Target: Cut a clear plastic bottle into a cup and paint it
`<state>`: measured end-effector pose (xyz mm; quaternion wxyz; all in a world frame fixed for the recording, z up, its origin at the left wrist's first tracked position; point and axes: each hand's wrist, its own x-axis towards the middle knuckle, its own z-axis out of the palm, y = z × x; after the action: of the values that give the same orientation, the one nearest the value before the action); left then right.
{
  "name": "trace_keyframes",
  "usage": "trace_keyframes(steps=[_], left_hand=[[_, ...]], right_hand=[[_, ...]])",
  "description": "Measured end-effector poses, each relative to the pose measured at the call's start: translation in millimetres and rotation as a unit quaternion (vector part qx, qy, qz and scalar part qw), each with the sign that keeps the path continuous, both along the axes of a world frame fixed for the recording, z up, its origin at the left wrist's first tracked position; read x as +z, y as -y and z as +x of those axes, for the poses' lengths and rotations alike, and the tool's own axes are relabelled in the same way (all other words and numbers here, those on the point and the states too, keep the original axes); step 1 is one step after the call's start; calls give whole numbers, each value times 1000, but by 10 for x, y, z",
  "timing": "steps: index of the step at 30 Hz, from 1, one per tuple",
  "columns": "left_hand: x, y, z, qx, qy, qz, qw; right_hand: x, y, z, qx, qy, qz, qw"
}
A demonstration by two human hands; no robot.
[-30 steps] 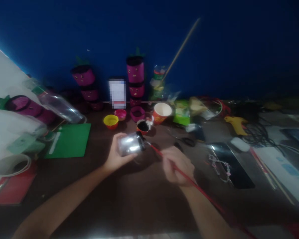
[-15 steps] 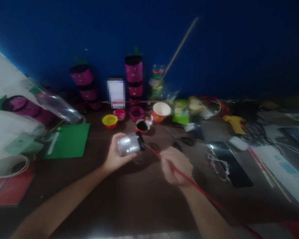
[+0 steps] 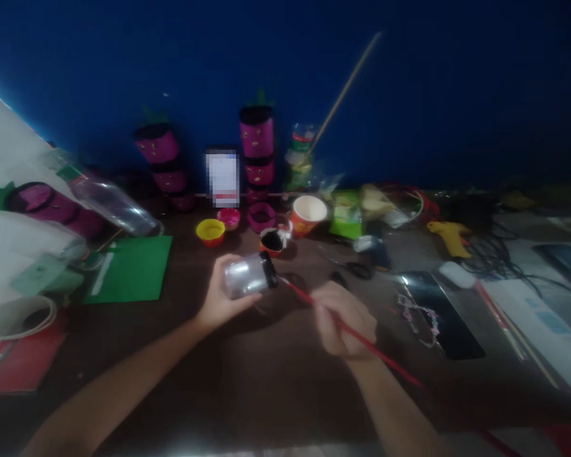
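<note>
My left hand (image 3: 223, 295) is wrapped round a clear plastic cup (image 3: 245, 277), tilted on its side above the table. A black band (image 3: 268, 270) runs round the cup's right end. Pinched in my right hand (image 3: 345, 319) is a long red paintbrush (image 3: 380, 355), its tip pointing at the black band; whether it touches is too blurred to tell. Just beyond the cup stands a small pot of black paint (image 3: 272, 241). Beside it are a yellow pot (image 3: 210, 232), a pink pot (image 3: 229, 219) and a magenta ring-like piece (image 3: 261, 217).
Behind stand two purple decorated bottle figures (image 3: 257, 139), a phone (image 3: 223, 178) and a paper cup (image 3: 309, 212). Scissors (image 3: 356, 270), a dark phone (image 3: 438, 314) and a yellow glue gun (image 3: 450, 236) lie right. A green sheet (image 3: 133, 268) and clear bottle (image 3: 117, 202) lie left.
My right hand has shifted slightly right and down with the paintbrush, drawing its tip a little back from the cup. My left hand and the cup stay nearly still.
</note>
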<state>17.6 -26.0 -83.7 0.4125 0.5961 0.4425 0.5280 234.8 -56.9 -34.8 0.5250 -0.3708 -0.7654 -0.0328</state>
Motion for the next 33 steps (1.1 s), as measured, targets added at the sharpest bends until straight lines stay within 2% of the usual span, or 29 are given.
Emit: trace_keyframes(steps=[13, 16, 20, 23, 26, 31, 33], left_hand=[[0, 27, 7, -27, 32, -59, 997], [-5, 23, 8, -27, 29, -60, 997], [17, 18, 18, -13, 26, -42, 999], [54, 17, 26, 1, 18, -33, 999], [67, 9, 25, 4, 16, -37, 999], [-38, -23, 1, -3, 77, -43, 996], [-95, -32, -6, -15, 122, -69, 990]], right_hand=[[27, 2, -3, 8, 9, -31, 999], [-20, 7, 32, 8, -32, -28, 999], [-146, -33, 63, -17, -122, 28, 992], [-193, -84, 45, -39, -145, 37, 988], [-165, -112, 14, -66, -140, 40, 987], [-104, -112, -20, -80, -106, 15, 991], [-109, -120, -42, -82, -130, -3, 988]])
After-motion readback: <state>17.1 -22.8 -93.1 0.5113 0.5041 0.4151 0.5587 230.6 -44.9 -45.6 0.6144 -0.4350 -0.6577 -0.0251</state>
